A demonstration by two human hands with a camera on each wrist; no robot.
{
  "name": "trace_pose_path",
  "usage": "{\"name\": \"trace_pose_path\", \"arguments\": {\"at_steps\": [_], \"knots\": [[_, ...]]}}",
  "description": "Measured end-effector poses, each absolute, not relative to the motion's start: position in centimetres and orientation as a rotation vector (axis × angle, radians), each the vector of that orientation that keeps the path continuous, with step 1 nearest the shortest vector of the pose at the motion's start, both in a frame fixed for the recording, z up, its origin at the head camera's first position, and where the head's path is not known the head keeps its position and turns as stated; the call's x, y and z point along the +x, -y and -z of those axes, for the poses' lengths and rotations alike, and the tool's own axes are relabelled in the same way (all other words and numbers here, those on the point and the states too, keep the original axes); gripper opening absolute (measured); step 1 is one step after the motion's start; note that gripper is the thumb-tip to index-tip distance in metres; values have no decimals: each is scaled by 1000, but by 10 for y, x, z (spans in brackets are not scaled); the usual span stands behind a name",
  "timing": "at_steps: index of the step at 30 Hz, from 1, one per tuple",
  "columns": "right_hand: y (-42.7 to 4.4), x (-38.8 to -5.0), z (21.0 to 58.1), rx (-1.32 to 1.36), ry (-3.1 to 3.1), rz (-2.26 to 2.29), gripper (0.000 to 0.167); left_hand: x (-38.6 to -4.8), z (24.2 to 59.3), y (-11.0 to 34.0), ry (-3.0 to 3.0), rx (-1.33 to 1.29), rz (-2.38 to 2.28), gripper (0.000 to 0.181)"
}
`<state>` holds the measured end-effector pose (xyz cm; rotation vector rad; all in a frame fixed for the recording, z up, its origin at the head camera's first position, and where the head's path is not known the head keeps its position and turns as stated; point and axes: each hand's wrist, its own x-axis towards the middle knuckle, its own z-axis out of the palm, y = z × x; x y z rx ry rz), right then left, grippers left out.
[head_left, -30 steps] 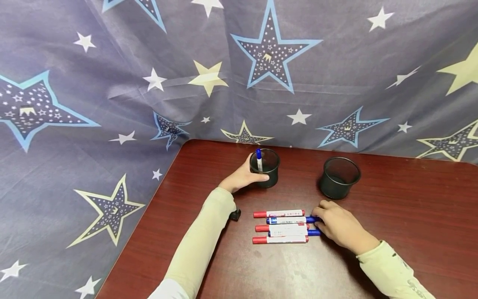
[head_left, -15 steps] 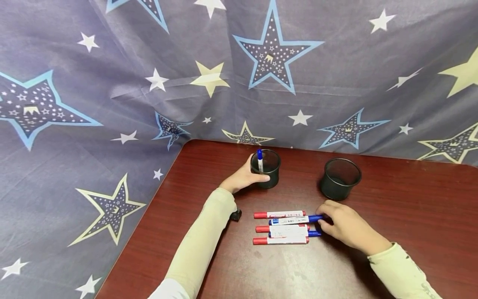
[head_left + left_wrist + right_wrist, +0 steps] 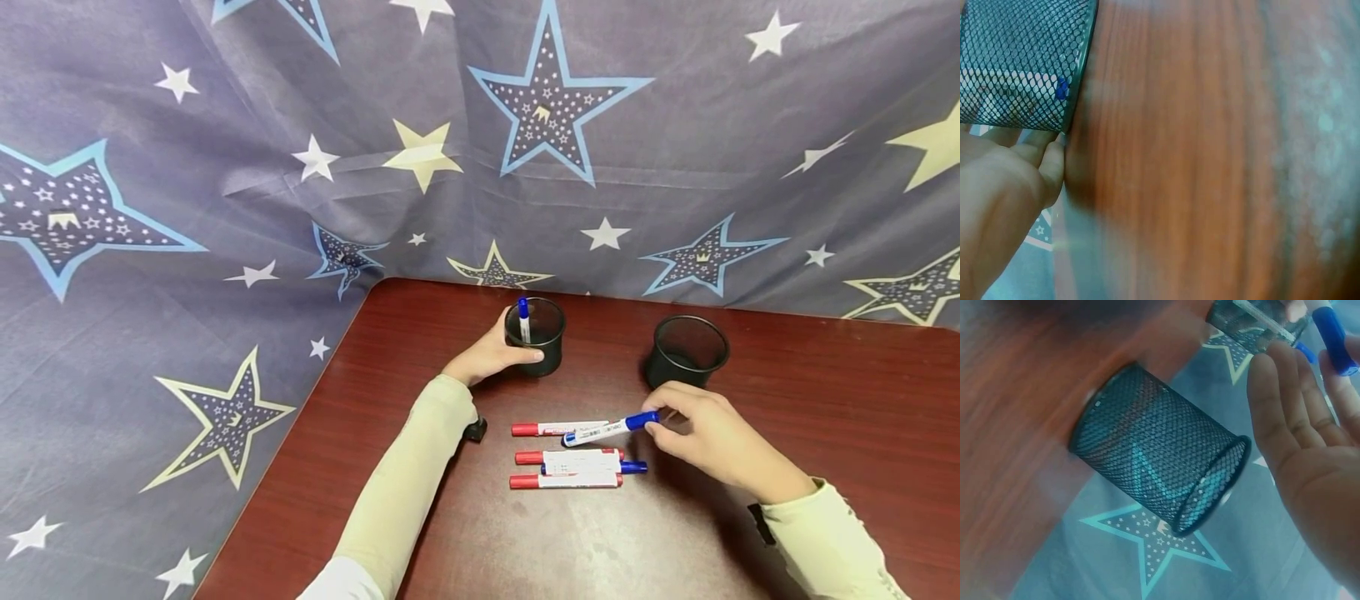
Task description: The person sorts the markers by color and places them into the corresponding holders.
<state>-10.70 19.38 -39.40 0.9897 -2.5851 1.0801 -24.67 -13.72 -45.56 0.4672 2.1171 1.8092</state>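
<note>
1. Blue-capped white plastic marker [image 3: 600,432] slants between one and two o'clock, taking the four lying markers as the dial's middle and twelve as away from us. Our right hand [image 3: 705,429], at half past two, pinches its blue cap between thumb and forefinger; in the right wrist view the other fingers look straight, close beside one another. We cannot tell whether its white end touches the top red-capped marker beneath.

2. Our left hand [image 3: 491,354], at eleven, is clamped round a round black wire-mesh cup [image 3: 546,360] standing upright at half past eleven, thumb along its near side.

3. We judge the work to be early on. One white marker with a blue upper end [image 3: 524,321] stands in the clasped cup, and one is in our fingers. Outside lie three red-capped white markers [image 3: 566,482] and another blue-capped white marker [image 3: 633,467]. A second black wire-mesh cup [image 3: 667,371], upright between one and two, shows no marker inside.

4. For edges, the reddish-brown wooden table [image 3: 562,542] ends at twelve, against a grey-blue starry cloth [image 3: 345,125], and slopes off toward nine; the clasped cup stands near that back edge. Bare wood shows between the cups, at three and at six. Our right hand is tightest toward one, just beside the second cup.
</note>
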Motion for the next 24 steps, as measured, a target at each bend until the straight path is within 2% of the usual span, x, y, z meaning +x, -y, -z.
{"name": "trace_pose_path", "arguments": {"at_steps": [13, 24], "knots": [[-193, -110, 371, 962, 2565, -1190, 32, -244, 455, 137, -2142, 449, -1789, 93], [-179, -118, 346, 870, 2475, -1316, 26, -244, 456, 138, -2157, 435, -1771, 95]]}}
